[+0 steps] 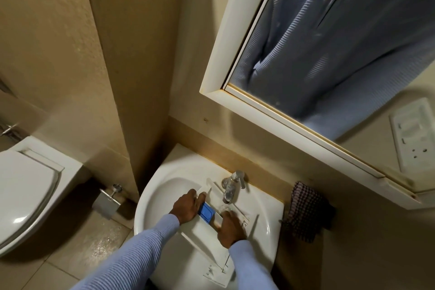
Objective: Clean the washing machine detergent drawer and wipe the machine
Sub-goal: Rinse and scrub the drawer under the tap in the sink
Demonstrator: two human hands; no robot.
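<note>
- Head view, the drawer: you have the detergent drawer (200,228) lying slantwise across the sink (150,198), its far end under the tap (231,187) and its near end sticking out over the front rim. The washing machine itself is not in sight.
- Head view, your hands: your left hand (186,206) holds the drawer's left side beside the blue insert (206,211), fingers bent over the edge. Your right hand (231,227) lies on the right-hand compartment with the fingers pointing down into it. I cannot tell whether it pinches anything or only presses.
- Head view, risks: the drawer bridges a curved, wet basin and overhangs the rim, so a hard scrub from your right hand could tip it or slide it out toward the floor. Keep the left hand's hold firm. The blue insert looks removable, so rough rubbing may pop it loose into the bowl. Water glancing off the drawer's walls could spray your sleeves and the floor tiles (94,247), which already look shiny and probably slippery.
- Head view, the room: a checked cloth (306,212) hangs at the sink's right edge, handy for the wiping step. A framed mirror (329,42) hangs above, with a wall socket (414,134) to its right and well clear of the tap. A toilet (26,193) stands to the left.
</note>
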